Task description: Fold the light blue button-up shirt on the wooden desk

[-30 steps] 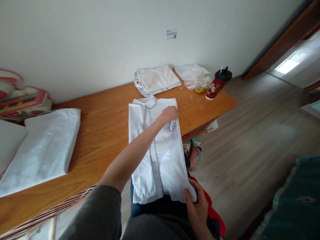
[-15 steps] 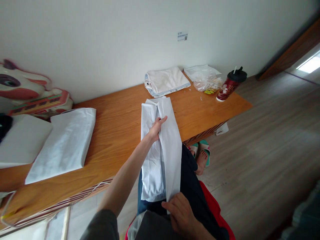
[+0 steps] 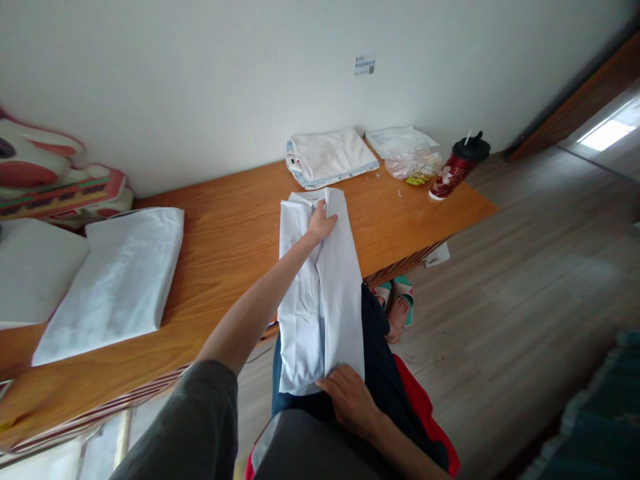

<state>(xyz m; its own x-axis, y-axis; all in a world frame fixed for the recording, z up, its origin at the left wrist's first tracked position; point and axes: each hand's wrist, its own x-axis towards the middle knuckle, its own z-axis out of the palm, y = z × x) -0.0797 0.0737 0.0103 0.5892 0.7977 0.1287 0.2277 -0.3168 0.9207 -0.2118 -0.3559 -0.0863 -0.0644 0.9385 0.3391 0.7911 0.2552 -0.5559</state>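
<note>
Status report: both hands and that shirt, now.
Left hand pressing flat on the shirt near the collar. Right hand pinning the hem on the lap. Shirt folded lengthwise, half on the table. Cup well apart.

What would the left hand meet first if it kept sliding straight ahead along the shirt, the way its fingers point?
The left hand points toward the wall. It would probably cross the shirt's collar end first, then reach the folded white garment lying beyond it, though depth is hard to judge.
</note>
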